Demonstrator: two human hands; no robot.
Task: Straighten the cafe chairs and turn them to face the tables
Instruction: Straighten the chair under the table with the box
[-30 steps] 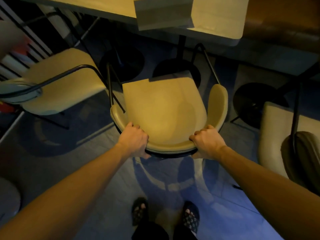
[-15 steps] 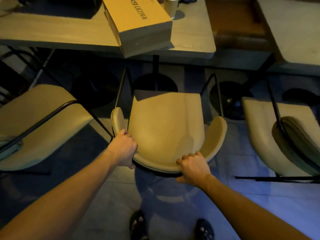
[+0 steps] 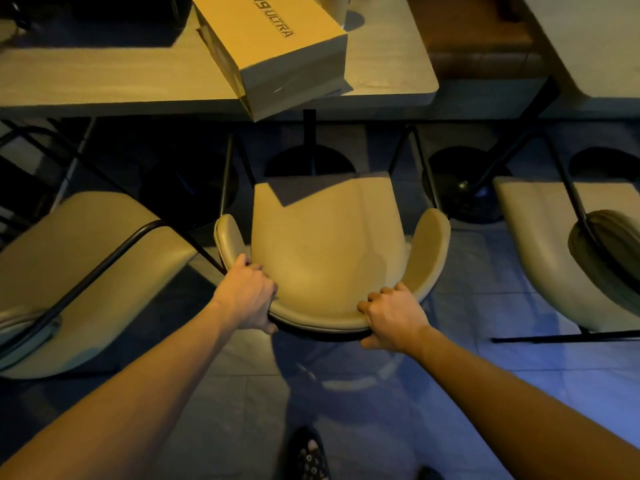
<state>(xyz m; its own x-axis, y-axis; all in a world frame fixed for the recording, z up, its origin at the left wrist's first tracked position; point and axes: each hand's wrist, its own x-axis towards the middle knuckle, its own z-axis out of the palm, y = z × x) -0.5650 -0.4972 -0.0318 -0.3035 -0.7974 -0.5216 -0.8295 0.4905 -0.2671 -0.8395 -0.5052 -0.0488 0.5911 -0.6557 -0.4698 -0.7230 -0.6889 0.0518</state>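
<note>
Table (image 3: 104, 81) spans top of view; cardboard box (image 3: 277, 46) overhangs its near edge. Middle chair (image 3: 325, 251) set square to table, seat front just under edge, between two neighbouring chairs. Curved backrest gripped at both ends, likely for steering. Left hand (image 3: 247, 299) and right hand (image 3: 394, 315) clamped over rim, arms outstretched.

A cardboard box (image 3: 273, 46) printed "N9 ULTRA" lies ahead of me, one corner overhanging the near edge. A paper cup (image 3: 334, 6) stands just behind it. Grey floor tiles (image 3: 502, 375) lie below me.
</note>
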